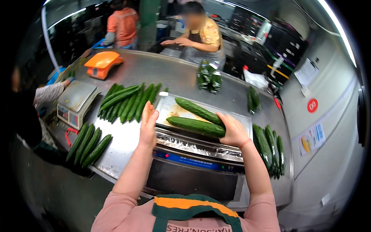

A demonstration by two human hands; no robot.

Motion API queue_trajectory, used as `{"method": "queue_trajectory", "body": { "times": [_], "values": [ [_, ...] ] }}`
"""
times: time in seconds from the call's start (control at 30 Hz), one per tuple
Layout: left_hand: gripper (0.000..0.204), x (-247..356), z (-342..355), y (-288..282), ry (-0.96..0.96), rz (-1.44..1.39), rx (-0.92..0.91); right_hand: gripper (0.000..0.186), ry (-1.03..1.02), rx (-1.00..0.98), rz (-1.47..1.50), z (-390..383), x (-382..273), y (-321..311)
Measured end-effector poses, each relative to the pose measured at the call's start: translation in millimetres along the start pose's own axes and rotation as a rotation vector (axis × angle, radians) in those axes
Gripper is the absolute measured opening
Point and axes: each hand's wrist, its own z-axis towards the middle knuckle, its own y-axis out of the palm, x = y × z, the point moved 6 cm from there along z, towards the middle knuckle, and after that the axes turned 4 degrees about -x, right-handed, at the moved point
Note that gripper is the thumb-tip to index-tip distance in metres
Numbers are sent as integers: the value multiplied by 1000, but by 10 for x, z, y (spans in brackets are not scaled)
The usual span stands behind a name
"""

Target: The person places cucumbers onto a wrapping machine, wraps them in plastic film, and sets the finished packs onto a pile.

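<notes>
Two long green cucumbers, an upper cucumber [197, 110] and a lower cucumber [195, 126], lie side by side above the wrapping machine's metal plate [168, 104]. My right hand [233, 130] is closed round their right ends. Just left of their other ends my left hand [148, 125] is held upright, fingers stretched out, holding nothing and apart from the cucumbers. Wrinkled clear film [193, 146] runs across the machine below them, over a blue control strip [193, 159].
Bare cucumbers [129, 101] lie left of the machine, others [88, 146] nearer the edge. Wrapped cucumbers [268, 149] lie right, more [209, 76] at the back. A scale [77, 94] and an orange scale [103, 62] stand left. Co-workers [201, 36] stand across the table and at left.
</notes>
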Motion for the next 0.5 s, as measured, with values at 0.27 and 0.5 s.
{"method": "queue_trajectory", "body": {
  "times": [0.27,0.5],
  "values": [
    [53,-437,359,463,236,1248,-631,68,53,-254,299,-5,520,330],
    [52,-640,337,556,42,1284,-751,44,347,147,129,-273,634,517]
  ]
}}
